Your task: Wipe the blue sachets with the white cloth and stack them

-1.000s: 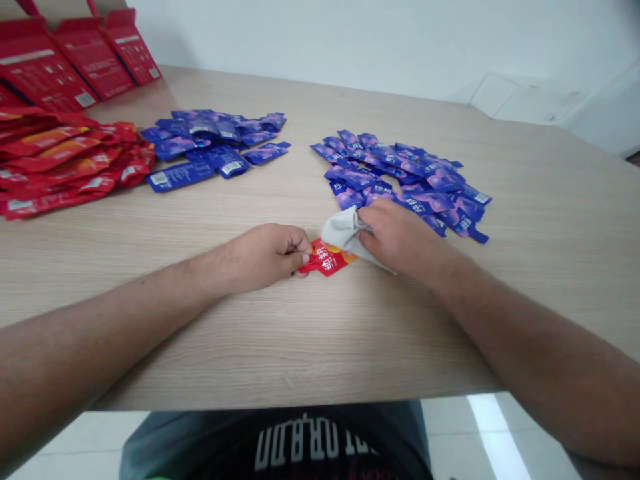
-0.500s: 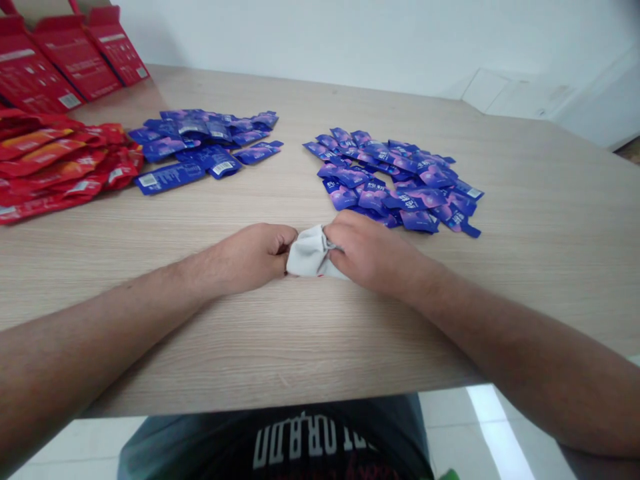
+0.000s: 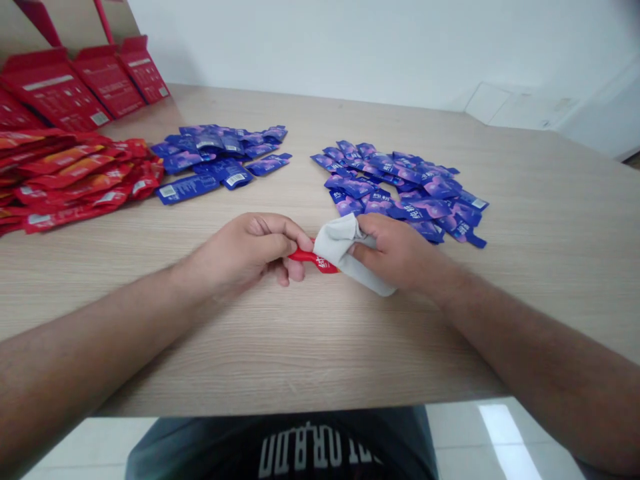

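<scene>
The fingers (image 3: 277,245) of a person's left hand (image 3: 240,253) were pinched together on the narrow end of a red packet (image 3: 327,265), while those of the right hand (image 3: 405,253) were closed around a bunched grey cloth (image 3: 340,241) that lay over much of the packet, between the two hands near the middle of the table (image 3: 260,353). Just beyond the right hand, a loose pile of blue-and-purple packets (image 3: 415,177) spread across the surface; a smaller group of blue packets (image 3: 215,150), some showing white barcode labels, lay farther left. Next to that group, red-and-orange packets (image 3: 75,173) overlapped in a thick heap at the left edge of the view, with red cartons (image 3: 60,87) lined up behind it. A white wall (image 3: 350,50) bordered the far side of the table, and dark clothing with pale lettering (image 3: 320,447) showed below its near edge, above a light tiled floor (image 3: 465,430).
</scene>
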`<state>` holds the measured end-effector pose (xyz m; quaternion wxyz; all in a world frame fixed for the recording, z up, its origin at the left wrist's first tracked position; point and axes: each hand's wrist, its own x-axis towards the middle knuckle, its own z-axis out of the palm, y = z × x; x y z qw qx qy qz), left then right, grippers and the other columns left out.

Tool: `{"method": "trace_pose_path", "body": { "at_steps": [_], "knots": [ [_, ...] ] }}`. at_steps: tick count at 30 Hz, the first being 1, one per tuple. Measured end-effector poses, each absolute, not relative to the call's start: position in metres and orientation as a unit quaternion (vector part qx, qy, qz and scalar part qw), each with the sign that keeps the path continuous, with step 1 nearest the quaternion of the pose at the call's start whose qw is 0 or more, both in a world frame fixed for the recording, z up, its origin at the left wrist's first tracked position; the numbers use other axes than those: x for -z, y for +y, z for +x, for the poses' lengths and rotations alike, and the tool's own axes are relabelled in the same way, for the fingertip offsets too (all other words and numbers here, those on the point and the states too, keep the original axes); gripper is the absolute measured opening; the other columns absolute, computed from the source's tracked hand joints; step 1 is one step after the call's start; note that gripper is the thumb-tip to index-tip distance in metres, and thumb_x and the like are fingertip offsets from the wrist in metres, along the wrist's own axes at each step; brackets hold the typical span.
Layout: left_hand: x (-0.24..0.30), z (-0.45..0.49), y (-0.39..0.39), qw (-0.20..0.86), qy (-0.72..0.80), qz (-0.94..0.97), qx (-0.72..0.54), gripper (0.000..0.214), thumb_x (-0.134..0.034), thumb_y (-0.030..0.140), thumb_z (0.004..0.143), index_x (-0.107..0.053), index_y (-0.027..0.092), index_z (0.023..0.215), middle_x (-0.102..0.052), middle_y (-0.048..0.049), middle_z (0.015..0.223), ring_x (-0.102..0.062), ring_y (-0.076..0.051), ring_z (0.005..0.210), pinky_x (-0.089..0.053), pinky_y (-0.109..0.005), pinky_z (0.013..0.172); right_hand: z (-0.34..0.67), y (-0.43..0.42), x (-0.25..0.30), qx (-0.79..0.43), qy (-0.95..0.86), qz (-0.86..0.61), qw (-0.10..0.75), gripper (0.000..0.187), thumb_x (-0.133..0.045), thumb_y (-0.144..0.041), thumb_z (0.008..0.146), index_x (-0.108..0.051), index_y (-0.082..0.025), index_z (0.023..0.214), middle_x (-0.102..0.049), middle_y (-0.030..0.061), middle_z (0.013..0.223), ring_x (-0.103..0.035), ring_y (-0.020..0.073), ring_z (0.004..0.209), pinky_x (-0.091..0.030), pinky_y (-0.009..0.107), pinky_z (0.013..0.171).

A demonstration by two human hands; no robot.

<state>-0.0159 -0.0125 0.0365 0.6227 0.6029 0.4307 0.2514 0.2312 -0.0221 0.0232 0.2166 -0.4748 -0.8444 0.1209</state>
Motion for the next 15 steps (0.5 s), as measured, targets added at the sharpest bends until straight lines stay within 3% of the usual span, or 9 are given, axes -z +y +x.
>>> {"method": "trace_pose_path", "body": {
  "at_steps": [4,9,15],
  "knots": [
    [-0.046,-0.021,-0.018,0.669,0.379,0.573,-0.284,0.018,-0.064,0.026,0.077,-0.068,0.016,0.091,-0.076,-0.0099,0.083,-0.073,-0.022,0.077,-0.055,-0.028,0.057,0.223,-0.029,-0.021,-0.327,-0.778,-0.477,0.243,0.028,-0.059,-0.026,0.089,-0.064,-0.023,0.116,-0.071,0.0028,0.108,-0.065,0.0192,0.088,-0.048,0.029,0.073],
    [-0.046,-0.021,-0.017,0.638,0.377,0.611,-0.279,0.041,-0.075,0.028,0.072,-0.065,0.022,0.111,-0.076,-0.0086,0.102,-0.073,-0.026,0.091,-0.058,-0.032,0.064,0.224,-0.027,-0.008,-0.606,-0.596,-0.443,0.284,0.032,-0.067,-0.032,0.084,-0.062,-0.023,0.114,-0.072,0.0002,0.090,-0.064,0.0165,0.072,-0.050,0.027,0.063],
    [-0.037,-0.013,-0.015,0.473,0.415,0.712,-0.312,0.031,-0.071,0.035,0.080,-0.060,0.018,0.103,-0.068,-0.0006,0.073,-0.063,-0.014,0.065,-0.050,-0.025,0.057,0.221,-0.029,-0.005,-0.683,-0.537,-0.401,0.291,0.033,-0.074,-0.028,0.079,-0.063,-0.020,0.109,-0.071,-0.0001,0.086,-0.062,0.0130,0.067,-0.048,0.023,0.058]
  ]
}}
